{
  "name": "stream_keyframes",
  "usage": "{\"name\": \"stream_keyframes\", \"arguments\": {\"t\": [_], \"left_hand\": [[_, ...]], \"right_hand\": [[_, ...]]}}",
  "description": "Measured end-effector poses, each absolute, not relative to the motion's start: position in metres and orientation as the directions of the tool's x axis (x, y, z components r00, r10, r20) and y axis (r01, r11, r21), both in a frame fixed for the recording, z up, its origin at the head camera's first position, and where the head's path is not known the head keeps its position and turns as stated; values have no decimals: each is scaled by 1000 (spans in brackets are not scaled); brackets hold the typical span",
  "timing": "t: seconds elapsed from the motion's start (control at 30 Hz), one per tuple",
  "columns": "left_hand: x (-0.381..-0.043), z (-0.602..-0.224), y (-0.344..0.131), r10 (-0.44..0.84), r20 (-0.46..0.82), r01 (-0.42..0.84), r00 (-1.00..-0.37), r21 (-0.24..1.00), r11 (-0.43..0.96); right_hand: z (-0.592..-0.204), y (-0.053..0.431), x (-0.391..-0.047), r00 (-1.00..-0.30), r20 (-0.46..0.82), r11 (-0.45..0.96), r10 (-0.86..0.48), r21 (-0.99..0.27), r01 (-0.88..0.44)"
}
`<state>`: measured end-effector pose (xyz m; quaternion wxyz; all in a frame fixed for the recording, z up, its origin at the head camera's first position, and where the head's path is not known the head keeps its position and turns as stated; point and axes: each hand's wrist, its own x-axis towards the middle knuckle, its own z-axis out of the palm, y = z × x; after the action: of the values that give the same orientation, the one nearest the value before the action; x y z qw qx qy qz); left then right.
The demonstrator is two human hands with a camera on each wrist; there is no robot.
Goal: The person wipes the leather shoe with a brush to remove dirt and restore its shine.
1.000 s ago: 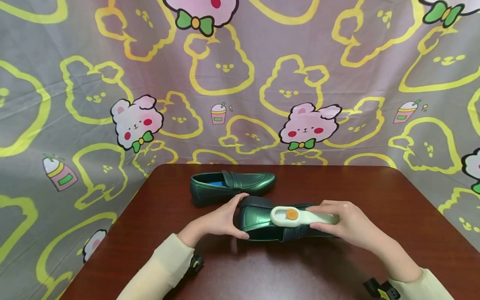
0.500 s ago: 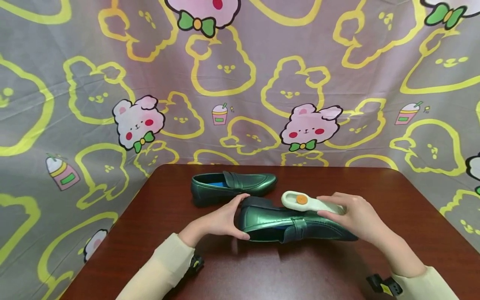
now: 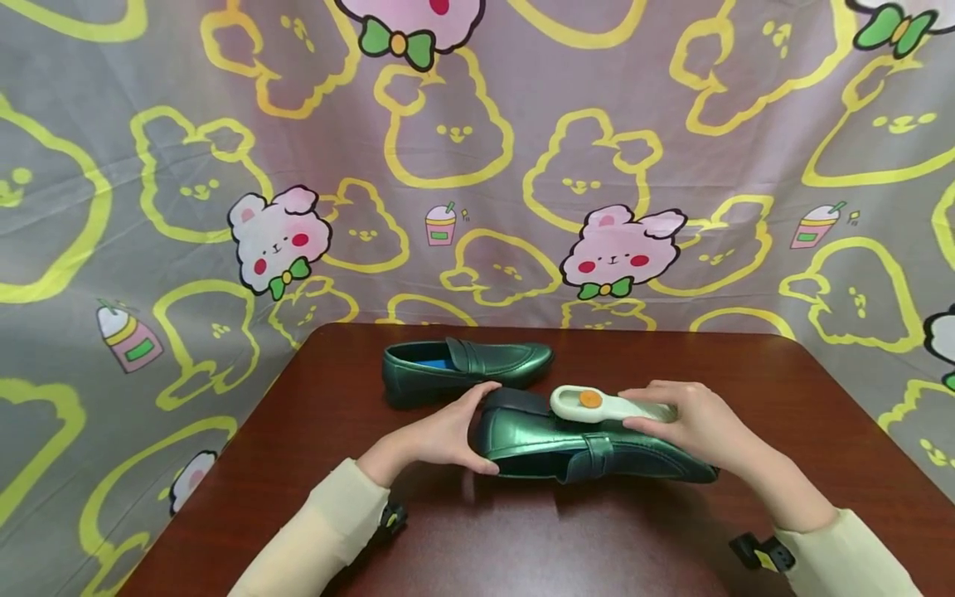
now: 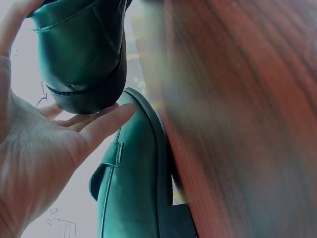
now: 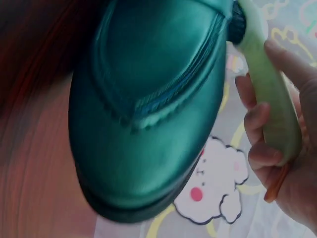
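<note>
A shiny dark green loafer [image 3: 515,433] is held tilted on its side, its opening facing me. My left hand [image 3: 442,434] grips it at the heel, thumb near the opening and fingers by the sole; the left wrist view shows the heel [image 4: 81,57] between them. My right hand [image 3: 705,424] holds a pale green brush [image 3: 615,408] with an orange round button by its handle. Dark bristles [image 5: 238,25] show in the right wrist view, against or very near the loafer's far side. Whether they touch is hard to tell.
A matching green loafer [image 3: 496,362] with a blue insole stands upright on the brown table [image 3: 358,506], just behind my left hand. Beyond the table's back edge hangs a grey-pink curtain [image 3: 418,282] with cartoon bears.
The brush went from above the loafer's strap and opening to its far side, away from me, then slid left toward the heel. My left hand keeps its grip on the heel.
</note>
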<state>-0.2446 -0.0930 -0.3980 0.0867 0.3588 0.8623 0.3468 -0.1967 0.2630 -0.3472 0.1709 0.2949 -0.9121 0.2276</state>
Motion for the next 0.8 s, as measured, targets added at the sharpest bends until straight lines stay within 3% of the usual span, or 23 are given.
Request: {"name": "stream_keyframes", "arguments": {"t": [0.23, 0.53, 0.8], "left_hand": [[-245, -399, -94, 683, 97, 550, -724, 678, 487], [-245, -397, -95, 679, 80, 543, -730, 671, 505], [-243, -398, -95, 670, 62, 520, -740, 685, 511]], "right_hand": [[-347, 273, -197, -787, 478, 779, -391, -284, -559], [-349, 274, -168, -697, 489, 565, -525, -412, -715], [-352, 285, -185, -775, 489, 737, -400, -331, -589]]}}
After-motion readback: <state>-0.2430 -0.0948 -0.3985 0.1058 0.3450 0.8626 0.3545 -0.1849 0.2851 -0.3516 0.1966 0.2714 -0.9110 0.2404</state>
